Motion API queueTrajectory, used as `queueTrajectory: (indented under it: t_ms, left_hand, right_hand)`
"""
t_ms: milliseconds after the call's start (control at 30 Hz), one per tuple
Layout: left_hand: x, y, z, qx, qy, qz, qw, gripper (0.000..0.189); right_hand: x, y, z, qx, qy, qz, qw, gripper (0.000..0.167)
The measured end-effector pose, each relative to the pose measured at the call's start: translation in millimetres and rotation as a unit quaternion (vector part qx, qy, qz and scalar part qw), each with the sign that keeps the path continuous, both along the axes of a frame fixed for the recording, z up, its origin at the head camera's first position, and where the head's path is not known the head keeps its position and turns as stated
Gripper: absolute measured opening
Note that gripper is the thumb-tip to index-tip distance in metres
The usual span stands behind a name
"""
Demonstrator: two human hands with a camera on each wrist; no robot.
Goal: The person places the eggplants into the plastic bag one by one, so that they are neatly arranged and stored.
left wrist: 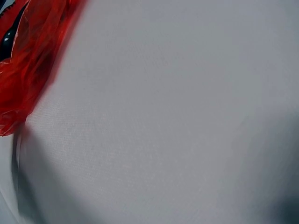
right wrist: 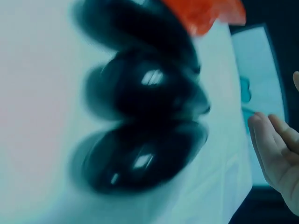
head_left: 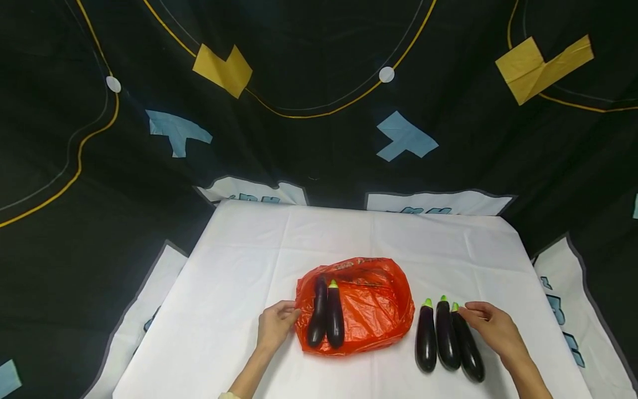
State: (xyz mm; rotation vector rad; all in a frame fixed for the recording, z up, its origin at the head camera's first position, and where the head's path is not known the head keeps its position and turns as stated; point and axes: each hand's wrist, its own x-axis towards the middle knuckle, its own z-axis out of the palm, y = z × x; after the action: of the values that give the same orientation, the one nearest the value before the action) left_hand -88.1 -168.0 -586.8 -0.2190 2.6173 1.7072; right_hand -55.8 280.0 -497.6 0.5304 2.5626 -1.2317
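Note:
An open red plastic bag (head_left: pixel 371 316) lies on the table with two dark purple eggplants, one (head_left: pixel 317 316) beside the other (head_left: pixel 335 318), in its left part. At the bag's left rim, my left hand (head_left: pixel 275 326) pinches the plastic between thumb and fingers; the left wrist view shows only the bag's edge (left wrist: pixel 35 60). Right of the bag lie three more eggplants, side by side: a left one (head_left: pixel 426 339), a middle one (head_left: pixel 447 337) and a right one (head_left: pixel 467 346). My right hand (head_left: pixel 494 328) is by the right one's green stem end, fingers extended and not wrapped around it.
A white cloth (head_left: pixel 329 233) covers the table. Behind it hangs a dark curtain (head_left: pixel 319 155) with yellow and blue tape pieces. White printed fabric strips (head_left: pixel 438 202) run along the table's far and side edges.

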Motion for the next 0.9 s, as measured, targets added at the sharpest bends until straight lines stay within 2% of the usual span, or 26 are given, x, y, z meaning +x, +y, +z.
queueTrajectory:
  t_ms: [133,300,600,900]
  left_hand:
    - [-0.8,-0.2,0.4,-0.001,0.0,0.0,1.0,0.013]
    - [-0.8,-0.4,1.0,0.001,-0.001,0.001,1.0,0.014]
    - [-0.2,-2.0,-0.2,-0.005,-0.001,-0.002,1.0,0.015]
    - [1.5,-2.5,0.5,-0.011,-0.001,-0.004,0.9999,0.016]
  right_hand:
    - [4.0,16.2,-9.8,0.062,-0.011,-0.027,0.9977,0.078]
    - [8.7,28.8,-22.6,0.095,-0.018,-0.022,0.9951,0.079]
    - [14.6,32.0,-45.2,0.091,-0.047,0.01,0.9947,0.079]
    - [13.8,26.2,-49.7,0.092,-0.05,0.02,0.9943,0.073]
